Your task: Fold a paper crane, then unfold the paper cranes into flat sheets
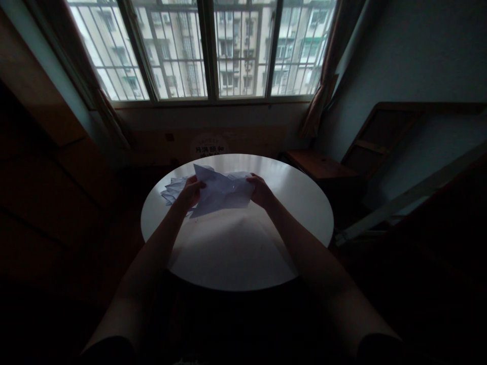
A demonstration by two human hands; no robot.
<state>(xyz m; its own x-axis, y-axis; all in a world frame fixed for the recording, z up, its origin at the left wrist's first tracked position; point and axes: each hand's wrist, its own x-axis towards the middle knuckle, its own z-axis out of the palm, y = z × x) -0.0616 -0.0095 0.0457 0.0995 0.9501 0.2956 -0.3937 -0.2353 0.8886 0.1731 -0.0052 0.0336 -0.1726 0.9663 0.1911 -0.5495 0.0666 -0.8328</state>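
Note:
A creased white sheet of paper is stretched between my two hands above the round white table. My left hand pinches its left side, thumb on the near face. At the sheet's right edge, my right hand grips it between thumb and fingers. Behind and left of my left hand lies a pile of crumpled or folded papers on the tabletop. More pale paper shows just behind the held sheet, partly hidden by it.
A barred window with tied curtains fills the far wall. Beneath it stands a large cardboard piece with printed characters. A low wooden stand is beyond the table at the right, near a leaning wooden frame. The room is dark.

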